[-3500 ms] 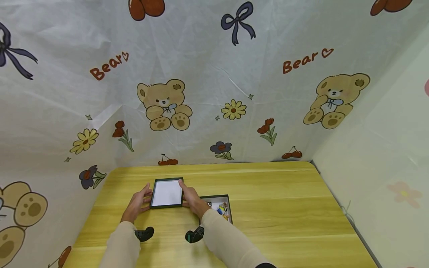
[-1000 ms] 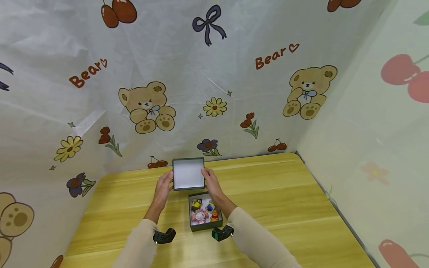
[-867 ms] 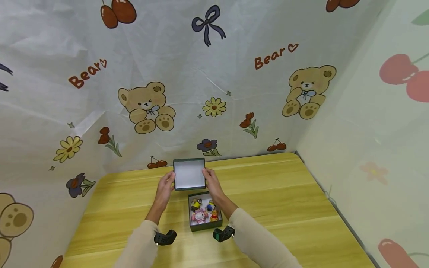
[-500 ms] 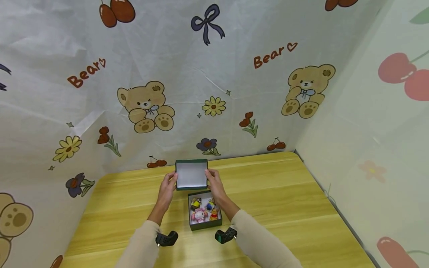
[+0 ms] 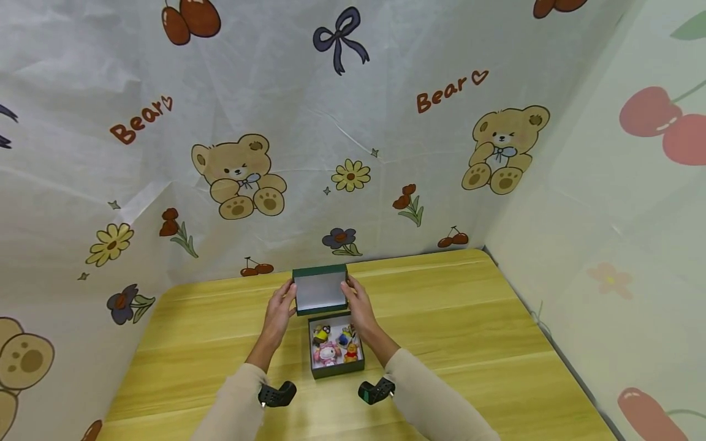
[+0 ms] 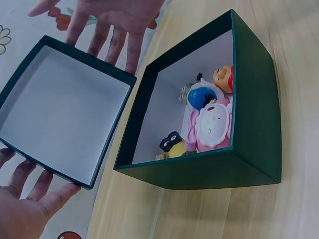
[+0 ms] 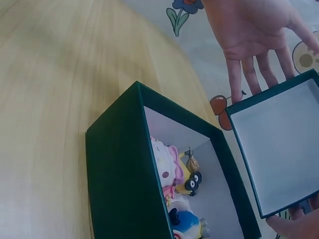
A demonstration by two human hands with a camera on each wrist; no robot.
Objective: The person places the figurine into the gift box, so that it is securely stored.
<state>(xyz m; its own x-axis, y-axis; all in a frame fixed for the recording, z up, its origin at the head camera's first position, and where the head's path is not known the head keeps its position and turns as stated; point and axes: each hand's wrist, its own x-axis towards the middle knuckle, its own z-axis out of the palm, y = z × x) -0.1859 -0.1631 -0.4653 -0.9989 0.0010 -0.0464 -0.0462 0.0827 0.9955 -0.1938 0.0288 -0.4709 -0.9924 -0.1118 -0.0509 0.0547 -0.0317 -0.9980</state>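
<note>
A dark green box lid (image 5: 320, 291) with a pale inside is held up between my two hands, tilted with its hollow side towards me. My left hand (image 5: 279, 311) presses its left side and my right hand (image 5: 361, 309) its right side. In the wrist views the visible fingers lie fairly straight along the outer edges of the lid (image 6: 60, 114). Just below it, the matching box (image 5: 337, 370) stands uncovered on the table. Inside lie a pink and white figurine (image 5: 328, 354), a yellow one with goggles (image 5: 322, 334), a blue one (image 5: 345, 339) and a bear in red (image 5: 352, 353).
The wood-patterned table (image 5: 441, 331) extends on both sides of the box. Behind it hangs a pale sheet (image 5: 309, 122) printed with bears and flowers. A pale wall covering (image 5: 584, 233) borders the right side, and a thin cord (image 5: 543, 324) runs by that edge.
Both hands have carried the lid from left of the box to just behind it. Over the last second it has moved slightly right and tilted, showing more of its far side. The box has stayed put.
</note>
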